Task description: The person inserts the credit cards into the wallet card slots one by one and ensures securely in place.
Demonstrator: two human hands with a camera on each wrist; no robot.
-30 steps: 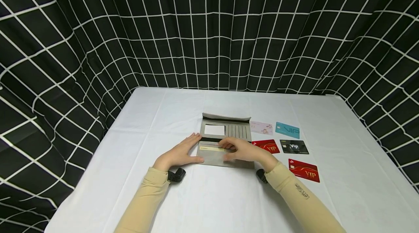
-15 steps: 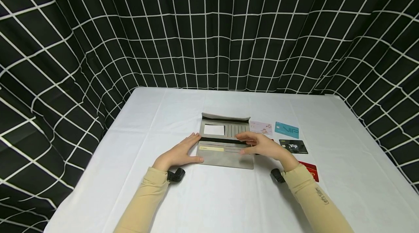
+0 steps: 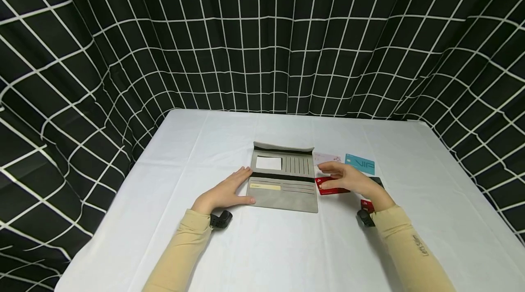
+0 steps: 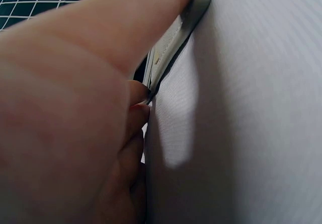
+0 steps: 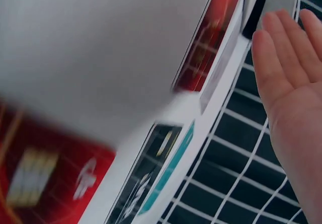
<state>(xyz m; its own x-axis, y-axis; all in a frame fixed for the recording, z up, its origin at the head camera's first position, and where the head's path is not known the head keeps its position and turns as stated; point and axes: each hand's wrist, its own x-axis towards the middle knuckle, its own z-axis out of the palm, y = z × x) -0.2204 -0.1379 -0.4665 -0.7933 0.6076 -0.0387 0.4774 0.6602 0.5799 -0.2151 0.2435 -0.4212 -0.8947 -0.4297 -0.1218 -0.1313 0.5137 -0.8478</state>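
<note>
A grey wallet point(image 3: 283, 201) lies unfolded on the white table, with card slots on both halves. A white rectangle point(image 3: 268, 163) shows in its upper half, and a pale yellow strip point(image 3: 264, 186) in a lower slot. My left hand point(image 3: 225, 193) rests at the wallet's left side, thumb at the lower left corner and fingers extended by the fold. To the wallet's right, my right hand point(image 3: 356, 181) hovers over a red card point(image 3: 334, 191), thumb and fingers apart and nothing between them. The right wrist view shows this red card point(image 5: 198, 48) beyond the palm.
A pink card point(image 3: 327, 157) and a teal card point(image 3: 361, 164) lie behind my right hand. Under its wrist, a black card point(image 3: 377, 181) and another red card point(image 3: 367, 206) are mostly hidden. A black curtain with white grid lines point(image 3: 270, 37) surrounds the table.
My right hand has moved right, from over the wallet's lower half to over the red card. The lower slots it covered now show. My left hand has stayed still.
</note>
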